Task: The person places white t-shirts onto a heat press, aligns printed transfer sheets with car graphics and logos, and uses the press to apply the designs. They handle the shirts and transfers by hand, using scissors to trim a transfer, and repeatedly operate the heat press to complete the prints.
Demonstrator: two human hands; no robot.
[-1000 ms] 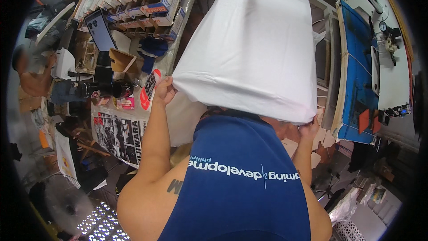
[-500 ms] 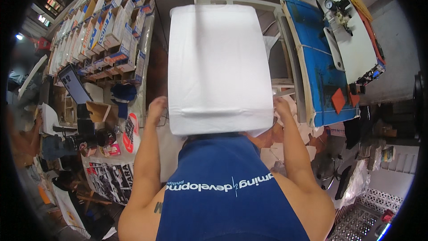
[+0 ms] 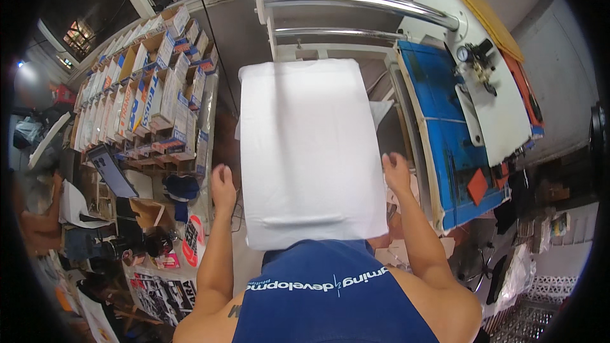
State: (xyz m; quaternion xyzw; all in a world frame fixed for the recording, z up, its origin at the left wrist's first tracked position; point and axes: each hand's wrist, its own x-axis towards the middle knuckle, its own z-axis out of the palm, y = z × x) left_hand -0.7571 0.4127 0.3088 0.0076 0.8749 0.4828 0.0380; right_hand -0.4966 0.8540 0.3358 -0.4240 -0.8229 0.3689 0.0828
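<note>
A white cloth (image 3: 308,152), which looks like a shirt, is spread over a flat rectangular board in front of me. A low fold crosses it near my waist, and a faint shadow runs down its middle. My left hand (image 3: 222,185) hangs just off the cloth's left edge, fingers loosely bent and holding nothing I can see. At the right edge, my right hand (image 3: 396,173) has its thumb and fingers a little apart. It is very close to the cloth, and whether it touches cannot be told.
Past the cloth run chrome bars (image 3: 362,1) of a machine. To the right lies a blue panel (image 3: 438,127) with an orange square (image 3: 478,186), beside a pressure gauge (image 3: 462,54). Boxes (image 3: 136,98) fill the left side near a phone (image 3: 112,170). Another person's arm (image 3: 44,216) shows far left.
The view has tipped upward, so the scene sits lower and more of the chrome bars shows. Both hands have moved farther forward along the cloth's sides.
</note>
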